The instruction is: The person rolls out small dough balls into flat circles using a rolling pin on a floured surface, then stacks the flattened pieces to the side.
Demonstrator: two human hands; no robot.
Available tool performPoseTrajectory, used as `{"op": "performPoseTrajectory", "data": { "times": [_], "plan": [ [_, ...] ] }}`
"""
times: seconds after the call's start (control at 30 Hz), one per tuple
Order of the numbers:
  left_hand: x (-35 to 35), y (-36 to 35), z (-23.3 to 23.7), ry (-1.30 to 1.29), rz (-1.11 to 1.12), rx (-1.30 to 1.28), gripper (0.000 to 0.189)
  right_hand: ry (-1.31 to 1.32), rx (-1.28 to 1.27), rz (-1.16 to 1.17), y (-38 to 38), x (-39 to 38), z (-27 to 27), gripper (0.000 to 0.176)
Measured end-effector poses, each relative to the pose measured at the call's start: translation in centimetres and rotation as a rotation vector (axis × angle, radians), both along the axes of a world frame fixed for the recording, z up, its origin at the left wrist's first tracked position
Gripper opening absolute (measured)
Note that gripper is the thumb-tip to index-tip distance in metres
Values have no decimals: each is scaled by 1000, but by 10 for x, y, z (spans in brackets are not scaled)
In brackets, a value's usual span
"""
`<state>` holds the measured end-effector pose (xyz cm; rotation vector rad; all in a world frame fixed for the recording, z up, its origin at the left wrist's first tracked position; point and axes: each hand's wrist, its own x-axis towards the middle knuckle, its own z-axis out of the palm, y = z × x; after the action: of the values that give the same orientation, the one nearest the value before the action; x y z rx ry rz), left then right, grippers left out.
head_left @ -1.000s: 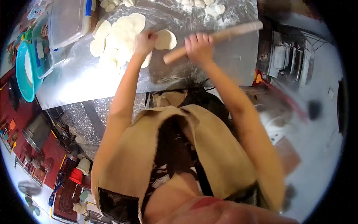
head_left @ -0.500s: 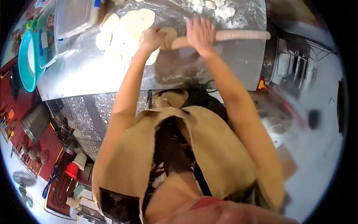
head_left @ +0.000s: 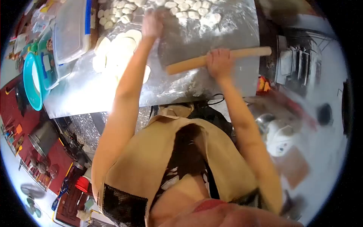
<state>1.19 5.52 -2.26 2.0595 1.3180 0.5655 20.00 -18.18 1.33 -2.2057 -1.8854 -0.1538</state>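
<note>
A wooden rolling pin [head_left: 185, 66] lies slanted above the metal table, and my right hand [head_left: 220, 64] is wrapped around its middle. Farther up, my left hand [head_left: 152, 23] is smeared by motion, so its fingers cannot be made out. It is nearest to small white dough balls [head_left: 126, 10] at the back left. More dough balls [head_left: 193, 14] sit in a floury group to its right. Flat round dough sheets [head_left: 120, 47] overlap in a bright pile left of the pin, partly behind my left forearm.
The metal table [head_left: 170, 89] has flour smears on it. Lidded plastic containers [head_left: 72, 34] stand at its left, beside a turquoise basin [head_left: 33, 81]. Metal trays or racks [head_left: 297, 64] are off to the right. A pot [head_left: 42, 139] is at the lower left.
My left hand has left the dough sheet by the pin and moved up toward the dough balls. The pin's left end has come free of dough. The view has shifted, showing more balls.
</note>
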Motion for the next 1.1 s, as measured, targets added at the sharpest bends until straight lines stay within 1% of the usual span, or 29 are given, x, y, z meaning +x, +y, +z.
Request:
{"op": "performPoseTrajectory", "data": {
  "times": [0.03, 0.1, 0.13, 0.17, 0.2, 0.23, 0.27, 0.3, 0.33, 0.37, 0.4, 0.43, 0.47, 0.5, 0.53, 0.57, 0.6, 0.63, 0.67, 0.7, 0.73, 0.77, 0.83, 0.87, 0.9, 0.97, 1.0, 1.03, 1.1],
  "plan": [
    [10, -35, -8, -52, 34, -193, 29, -3, -2, -11, 0, -9, 1, 20],
    [40, -108, 12, -78, -115, -90, 22, 40, -48, -258, 6, -24, -6, 20],
    [59, -110, 14, -80, -120, -97, 22, 15, 45, -198, 27, -14, -16, 19],
    [77, -104, 18, 76, -153, -191, 21, -10, 137, -142, 57, 1, -27, 18],
    [90, -99, 22, 237, -197, -289, 22, -66, 47, -125, 81, 7, -18, 18],
    [95, -84, 24, 250, -262, -276, 22, -123, -43, -99, 93, 10, -5, 17],
    [85, -80, 24, 170, -307, -329, 23, -128, -36, -102, 87, 9, -3, 17],
    [75, -75, 29, 91, -356, -377, 24, -65, -71, -89, 77, 4, -3, 18],
    [61, -82, 40, 76, -333, -415, 27, -1, -111, -71, 67, -2, -2, 19],
    [47, -91, 29, 78, -335, -418, 27, 1, -115, -73, 55, -9, -4, 19],
    [34, -101, 2, 5, -260, -465, 28, -16, -30, -116, 47, -14, -5, 21],
    [34, -104, 6, -72, -179, -509, 29, -36, 55, -152, 41, -16, -8, 24],
    [40, -101, 6, 45, -235, -412, 28, -48, 124, -192, 31, -19, -13, 28],
    [42, -94, 17, 58, -237, -442, 28, -43, 58, 51, 56, -1, -15, 36],
    [50, -74, 22, 134, -274, -527, 27, 1, -12, -62, 85, -3, 0, 35],
    [57, -55, 24, 200, -307, -589, 26, 192, 24, -344, 109, -3, -18, 27],
    [52, -53, 18, 219, -369, -488, 26, 24, 149, -144, 97, -3, -27, 25],
    [42, -59, 20, 221, -368, -482, 26, -148, 266, 60, 80, -1, -34, 24],
    [28, -76, 25, 176, -305, -465, 26, -146, 265, 62, 53, -7, -30, 24],
    [16, -91, 25, 130, -244, -451, 26, -74, 163, -2, 18, -18, -20, 25],
    [12, -99, 20, 96, -267, -476, 28, -8, 68, -64, 5, -21, -15, 25],
    [21, -96, 12, 92, -263, -479, 28, -10, 65, -59, 22, -13, -21, 25],
    [43, -92, 25, 243, -242, -352, 28, -218, 380, 63, 71, -4, -32, 25],
    [48, -76, 34, 260, -285, -430, 29, 214, 30, -291, 98, -12, -19, 25],
    [41, -77, 33, 261, -285, -421, 29, 214, 39, -291, 91, -13, -19, 25],
    [24, -75, 26, 167, -286, -371, 29, -39, 107, 43, 59, -13, -27, 28],
    [10, -90, 33, 145, -182, -431, 28, -50, 11, 36, 35, -17, -33, 26],
    [6, -97, 30, 138, -179, -433, 28, -56, 9, 40, 32, -21, -27, 26],
    [2, -110, 19, 177, -208, -423, 25, 31, 166, -68, 31, -32, -22, 25]
  ]
}}
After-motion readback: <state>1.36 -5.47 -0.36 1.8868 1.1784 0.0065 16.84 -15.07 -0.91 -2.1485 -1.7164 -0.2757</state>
